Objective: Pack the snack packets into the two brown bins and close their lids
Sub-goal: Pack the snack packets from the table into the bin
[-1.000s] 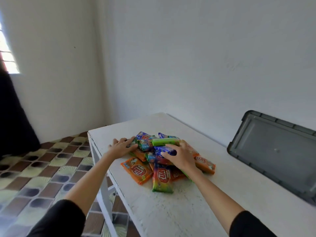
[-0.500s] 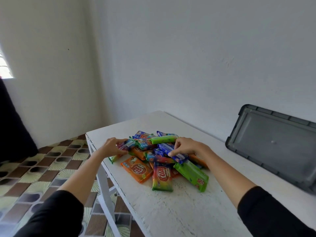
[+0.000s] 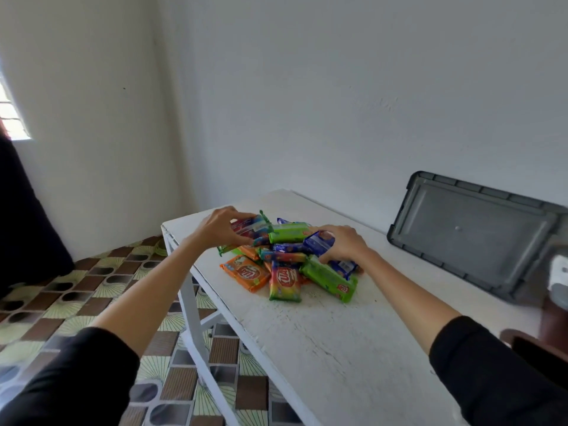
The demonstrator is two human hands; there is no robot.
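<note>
**Table** (image 3: 322, 348): white, carrying all items.

**Grey lid** (image 3: 473, 238): leaning vs. the wall at the table's far edge, to the right, well apart from the pile.

**Brown bin** (image 3: 553, 318): only a blurred part is showing toward the table's right side. It was out of view 1 s ago, so the head is prob. turning that way.

**Pile of snack packets** (image 3: 285, 259): sitting near the table's far-left corner, close to the left edge. None is seen packed yet.

**Left hand** (image 3: 221, 230): 1 s ago it was lying flat on the pile's left side w/ fingers spread. Now fingers and thumb are curling round a rainbow packet (image 3: 253, 227) at the pile's far-left and raising it off the heap.

**Right hand** (image 3: 344, 244): earlier it was pressing flat on top. Now its fingers are curling round blue packets (image 3: 319, 241) on the pile's right side.

**Green packet** (image 3: 330, 279): now lying exposed at the pile's near-right, having slid out from under the right hand.

**Orange packet** (image 3: 246, 272) and striped packet (image 3: 284, 284): staying put on the pile's near side.

**Reading:** gathering is giving way to lifting, w/ both hands loaded. Carrying to the bin is prob. coming next. The task is looking early, w/ most packets waiting and lids open. Glossy wrappers may be slipping from a multi-packet grip.
</note>
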